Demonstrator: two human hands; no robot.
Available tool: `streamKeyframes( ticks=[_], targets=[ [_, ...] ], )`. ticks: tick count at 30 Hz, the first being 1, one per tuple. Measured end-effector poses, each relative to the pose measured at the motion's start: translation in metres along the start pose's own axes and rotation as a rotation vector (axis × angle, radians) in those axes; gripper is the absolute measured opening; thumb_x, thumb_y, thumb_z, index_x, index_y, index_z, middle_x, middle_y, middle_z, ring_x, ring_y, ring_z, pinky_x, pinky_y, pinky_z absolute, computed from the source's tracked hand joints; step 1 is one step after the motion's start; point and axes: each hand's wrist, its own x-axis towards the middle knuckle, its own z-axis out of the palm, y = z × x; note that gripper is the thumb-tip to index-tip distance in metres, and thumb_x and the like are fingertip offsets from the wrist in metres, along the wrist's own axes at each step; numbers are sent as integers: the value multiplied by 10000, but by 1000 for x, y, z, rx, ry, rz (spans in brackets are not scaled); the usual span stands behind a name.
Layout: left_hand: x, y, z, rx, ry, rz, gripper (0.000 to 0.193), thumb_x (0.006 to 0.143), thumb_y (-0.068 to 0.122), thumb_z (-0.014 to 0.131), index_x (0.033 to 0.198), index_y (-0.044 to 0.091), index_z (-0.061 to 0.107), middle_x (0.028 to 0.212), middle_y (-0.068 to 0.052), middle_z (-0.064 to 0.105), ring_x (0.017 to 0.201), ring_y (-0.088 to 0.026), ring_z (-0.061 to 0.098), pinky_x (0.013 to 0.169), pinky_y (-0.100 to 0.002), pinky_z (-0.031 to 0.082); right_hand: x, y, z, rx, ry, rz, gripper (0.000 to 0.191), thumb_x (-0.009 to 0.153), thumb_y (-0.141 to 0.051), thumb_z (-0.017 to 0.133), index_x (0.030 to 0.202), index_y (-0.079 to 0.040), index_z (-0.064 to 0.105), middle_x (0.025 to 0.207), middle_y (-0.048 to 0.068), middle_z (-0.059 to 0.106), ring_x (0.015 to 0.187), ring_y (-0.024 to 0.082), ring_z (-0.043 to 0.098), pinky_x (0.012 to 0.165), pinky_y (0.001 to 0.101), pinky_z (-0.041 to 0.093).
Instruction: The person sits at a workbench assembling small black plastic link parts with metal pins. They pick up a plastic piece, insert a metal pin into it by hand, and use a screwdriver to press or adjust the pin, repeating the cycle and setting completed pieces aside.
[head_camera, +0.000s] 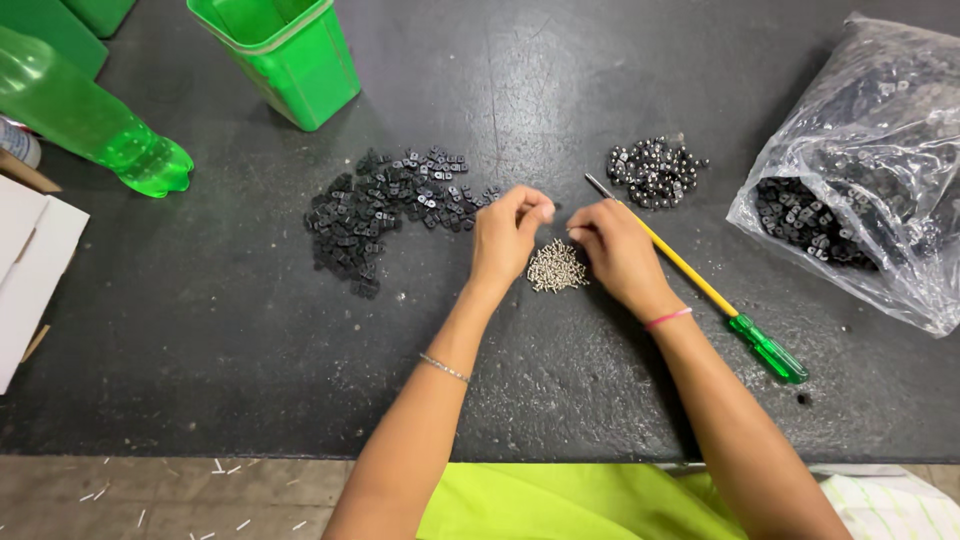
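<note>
Hands meet over a small heap of silver screws (557, 267) on the dark worktable (250, 320): the left hand (507, 236) has its fingertips pinched shut on something too small to make out, and the right hand (612, 250) is curled closed with fingertips toward the left, its contents hidden. Just right of the right hand lies a screwdriver (700, 280), its long axis diagonal, metal tip pointing up-left and green handle down-right. 2 piles flank them, black clips (385, 205) left and dark round nuts (655, 170) upper right, near a clear bag (860, 160).

Green bin (285, 55), green bottle (90, 125), white box (30, 270).
</note>
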Motion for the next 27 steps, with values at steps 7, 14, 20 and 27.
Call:
streamKeyframes(
  ticks=[7, 14, 20, 27],
  targets=[
    [-8, 0, 7, -227, -75, -159, 180, 860, 104, 782, 1026, 35, 778, 911, -71, 806, 816, -104, 751, 747, -257, 596, -3, -8, -6, 147, 74, 186, 147, 940, -138, 759, 1016, -23, 705, 908, 79, 696, 734, 164, 637, 691, 303, 522],
    [-12, 3, 9, -254, -104, -152, 172, 858, 87, 792, 1017, 26, 772, 906, -57, 797, 812, -99, 744, 750, -252, 605, -4, -14, -12, 151, 76, 194, 147, 933, -132, 768, 1014, -23, 711, 891, 61, 689, 716, 140, 624, 675, 289, 513],
    [-12, 6, 7, -247, -109, -131, 160, 861, 85, 791, 1006, 19, 770, 894, -51, 794, 804, -93, 745, 750, -245, 606, -3, -14, -12, 169, 83, 207, 134, 935, -126, 770, 1004, -28, 711, 889, 53, 693, 718, 130, 626, 677, 281, 517],
    [-13, 12, 4, -240, -144, -98, 139, 878, 83, 772, 1004, 25, 765, 886, -55, 795, 795, -89, 740, 738, -242, 599, -3, -14, -13, 281, 97, 274, 155, 931, -117, 761, 1023, -11, 696, 928, 31, 719, 795, 87, 652, 742, 256, 539]
  ],
)
